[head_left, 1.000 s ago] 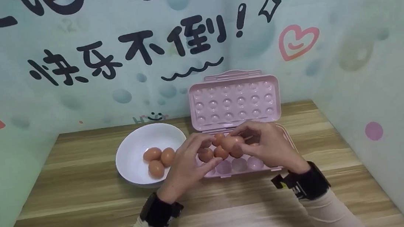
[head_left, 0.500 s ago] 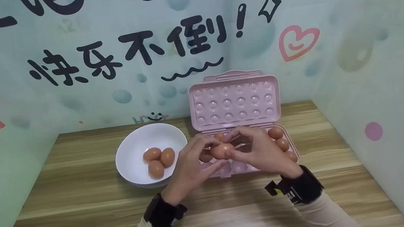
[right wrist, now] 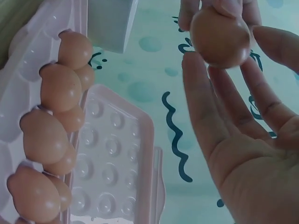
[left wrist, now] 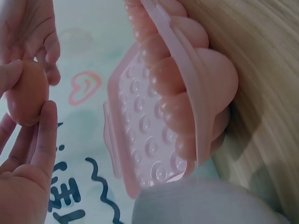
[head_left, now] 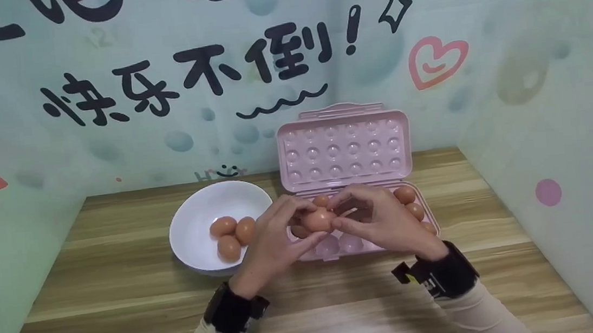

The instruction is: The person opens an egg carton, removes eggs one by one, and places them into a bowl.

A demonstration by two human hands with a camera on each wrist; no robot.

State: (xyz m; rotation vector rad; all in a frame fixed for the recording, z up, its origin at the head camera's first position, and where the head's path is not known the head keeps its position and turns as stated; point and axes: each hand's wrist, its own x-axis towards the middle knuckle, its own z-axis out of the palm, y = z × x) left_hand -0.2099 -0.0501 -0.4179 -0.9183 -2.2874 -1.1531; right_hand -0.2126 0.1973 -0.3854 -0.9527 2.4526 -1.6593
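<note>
My left hand pinches a brown egg between thumb and fingers, above the left part of a pink egg carton. In the left wrist view the thumb presses one side of the egg and the fingers lie along the other. Close on the egg's right is my right hand, its fingers spread and bent a little; the right wrist view shows its fingers around the egg without a grip. Brown eggs stand in the carton's cups, partly hidden by the hands in the head view.
A white bowl with three brown eggs stands left of the carton. The carton's dimpled lid is raised at the back. Bare cups show along its front row. Behind the wooden table hangs a printed backdrop.
The right hand has carried the egg left and down to the left hand, which now pinches it. The right fingers have loosened from the egg. Bowl and carton have stayed put.
</note>
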